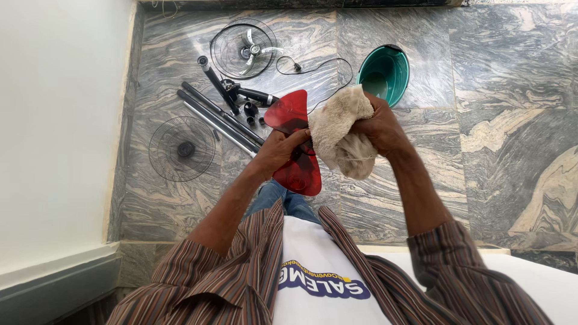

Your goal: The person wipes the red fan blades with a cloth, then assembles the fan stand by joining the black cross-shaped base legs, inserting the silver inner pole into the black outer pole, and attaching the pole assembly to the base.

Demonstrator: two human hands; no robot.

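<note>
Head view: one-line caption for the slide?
Left hand holds a red fan blade while the right hand presses a pale cloth to it, above fan grilles and a green bucket.

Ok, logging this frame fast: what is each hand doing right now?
Left hand: closed, holding the red fan blade.
Right hand: closed, holding the cloth against the blade.

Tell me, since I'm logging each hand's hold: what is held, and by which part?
The left hand holds the red fan blade around its middle hub. The right hand clutches a bunched cream cloth against the blade.
</note>
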